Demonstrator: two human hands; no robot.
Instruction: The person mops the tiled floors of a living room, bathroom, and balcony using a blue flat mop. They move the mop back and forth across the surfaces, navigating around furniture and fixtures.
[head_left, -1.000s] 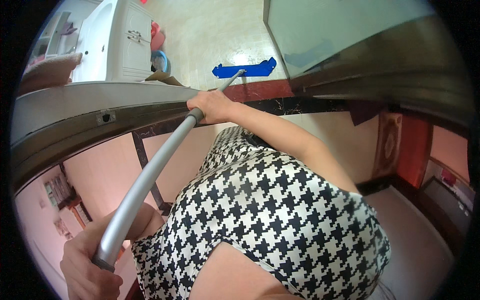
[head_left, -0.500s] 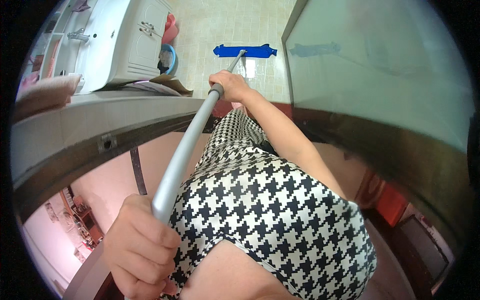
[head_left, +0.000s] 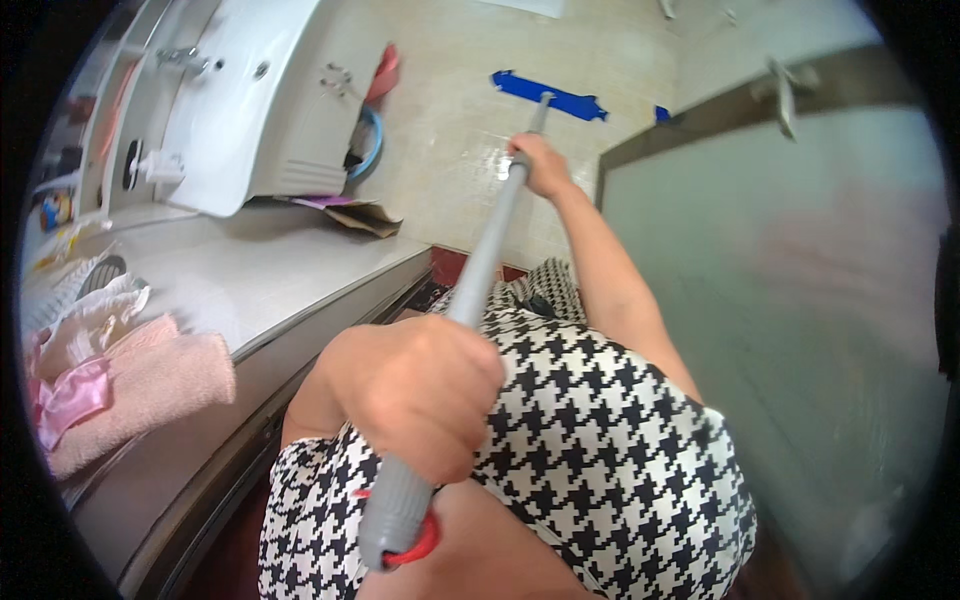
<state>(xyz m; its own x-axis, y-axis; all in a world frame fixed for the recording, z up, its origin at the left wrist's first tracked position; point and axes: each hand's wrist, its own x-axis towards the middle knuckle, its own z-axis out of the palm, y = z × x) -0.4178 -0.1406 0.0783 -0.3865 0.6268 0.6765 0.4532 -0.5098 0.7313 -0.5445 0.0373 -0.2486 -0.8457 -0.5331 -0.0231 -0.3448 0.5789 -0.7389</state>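
Observation:
A flat mop with a long grey pole (head_left: 487,245) runs from my lap out across the floor. Its blue mop head (head_left: 570,101) lies on the light tiles, slightly angled. Near the top of the pole, my left hand (head_left: 420,390) is wrapped round it in a fist, a little blurred. Below that fist, the ribbed pole end shows with a red cord loop (head_left: 425,540) hanging from it. Farther down, my right hand (head_left: 543,168) is closed round the pole by a grey collar, its arm stretched forward.
To the left stands a white washbasin (head_left: 235,100) on a cabinet, with a blue basin (head_left: 372,145) and a pink tub (head_left: 385,75) beside it. A folded pink towel (head_left: 170,385) lies on the ledge. A frosted glass door (head_left: 780,260) with a handle (head_left: 785,100) borders the right.
The mop head has shifted right in view and tilted. My left hand has come up and toward the middle, baring the pole's end. More of the washbasin, ledge and door now shows.

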